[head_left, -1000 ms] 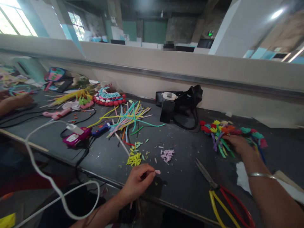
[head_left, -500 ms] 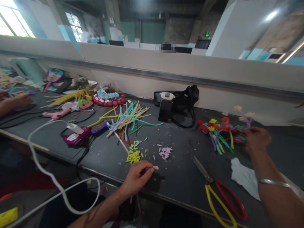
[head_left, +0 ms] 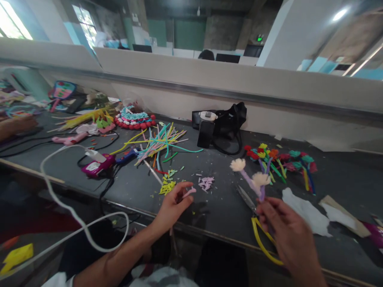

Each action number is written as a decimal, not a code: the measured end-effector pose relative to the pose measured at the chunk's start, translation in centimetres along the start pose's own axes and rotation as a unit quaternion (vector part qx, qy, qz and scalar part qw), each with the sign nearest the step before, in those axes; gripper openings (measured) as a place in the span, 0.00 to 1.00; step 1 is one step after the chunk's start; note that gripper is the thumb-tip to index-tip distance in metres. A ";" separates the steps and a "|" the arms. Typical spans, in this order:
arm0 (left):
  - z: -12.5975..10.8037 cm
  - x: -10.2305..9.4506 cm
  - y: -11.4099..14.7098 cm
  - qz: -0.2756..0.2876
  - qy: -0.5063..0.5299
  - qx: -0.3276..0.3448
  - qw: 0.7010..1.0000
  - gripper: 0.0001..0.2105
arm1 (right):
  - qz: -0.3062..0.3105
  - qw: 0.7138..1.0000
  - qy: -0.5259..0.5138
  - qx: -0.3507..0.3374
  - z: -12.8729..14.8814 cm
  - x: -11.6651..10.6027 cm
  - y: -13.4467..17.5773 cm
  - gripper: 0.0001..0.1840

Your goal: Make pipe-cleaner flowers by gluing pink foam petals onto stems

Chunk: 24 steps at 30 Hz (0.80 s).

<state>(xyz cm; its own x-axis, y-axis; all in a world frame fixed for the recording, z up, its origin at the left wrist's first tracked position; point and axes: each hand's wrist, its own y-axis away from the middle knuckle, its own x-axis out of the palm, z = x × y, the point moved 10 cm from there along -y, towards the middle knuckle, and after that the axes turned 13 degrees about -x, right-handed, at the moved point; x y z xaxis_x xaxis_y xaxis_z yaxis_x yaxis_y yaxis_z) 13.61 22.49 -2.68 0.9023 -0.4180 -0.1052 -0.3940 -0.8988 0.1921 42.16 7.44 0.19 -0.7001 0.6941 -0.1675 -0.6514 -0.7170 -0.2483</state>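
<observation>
Head view | cream-flowered sprig [head_left: 247, 179] pinched by right hand [head_left: 289, 227], near scissors [head_left: 254, 222] | pink piece [head_left: 189, 192] pinched by left hand [head_left: 175, 203], left of scissors | two blooms [head_left: 261, 179] apparently finished; lilac pieces [head_left: 206, 183], also left of scissors, unattached

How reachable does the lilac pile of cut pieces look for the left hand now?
Probably yes: the lilac pile lies close to the left hand, and nothing visible blocks the gap. The pink piece it holds might hinder picking up another.
</observation>
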 end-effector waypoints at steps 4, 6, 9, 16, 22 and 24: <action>-2.1 4.1 2.6 0.135 0.118 -0.057 0.982 0.20 | 0.003 0.998 -0.040 0.044 0.6 3.5 6.4 0.21; -3.0 6.0 4.2 0.188 0.157 -0.076 0.967 0.21 | 0.016 0.999 -0.025 0.044 1.2 4.6 7.9 0.20; -3.3 7.0 5.8 0.189 0.195 -0.094 0.958 0.18 | 0.036 0.998 0.022 0.038 2.2 5.6 9.2 0.18; -2.2 6.8 6.4 0.152 0.225 -0.124 0.954 0.17 | 0.060 0.998 0.020 0.031 2.0 6.8 10.2 0.18; -1.7 7.5 6.5 0.184 0.312 -0.171 0.916 0.18 | 0.088 0.996 0.025 0.025 1.3 7.9 10.9 0.16; -1.5 7.7 6.6 0.195 0.322 -0.188 0.907 0.17 | 0.094 0.994 0.054 0.010 1.4 8.0 11.0 0.16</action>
<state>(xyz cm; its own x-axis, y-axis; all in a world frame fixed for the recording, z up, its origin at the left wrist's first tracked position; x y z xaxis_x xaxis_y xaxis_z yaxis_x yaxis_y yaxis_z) 18.22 13.56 -0.72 0.6696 -0.4229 0.6106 -0.7273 -0.5399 0.4236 28.97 5.01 -2.50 -0.7753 0.5500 -0.3107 -0.5189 -0.8350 -0.1832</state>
